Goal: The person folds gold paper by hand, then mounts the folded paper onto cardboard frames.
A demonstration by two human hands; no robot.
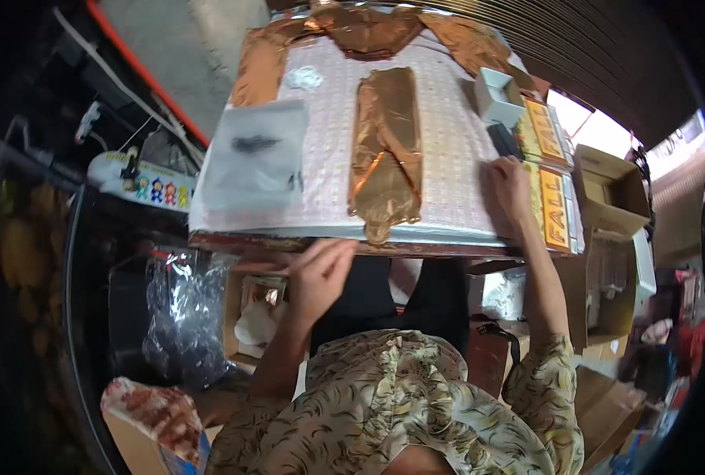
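Head view: copper foil piece [388, 142] lies flat mid-table on the pale patterned cloth [451, 170], long axis pointing away from the wearer, narrow tab at the near edge, creases forming a V lower down. Left hand [319, 277] at the table's front edge, just left of that tab, apart from the foil; fingers bunched, can't tell if anything is pinched between them. Right hand [511, 186] on the right side, curled, fingertips just short of or touching a small dark object [504, 141]; contact and grip can't be told. Around it: open white box [498, 99] and two yellow boxes marked FALL [556, 207]. Clear plastic bags [249, 158] lie flat left of the foil; more copper foil [368, 36] along the far edge. My read: step in hand is between grips on the foil, left hand standing by the tab, right hand busy at the boxes. Any next move on the foil would call for a light fingertip pinch at the tab, since it looks thin and easily creased.
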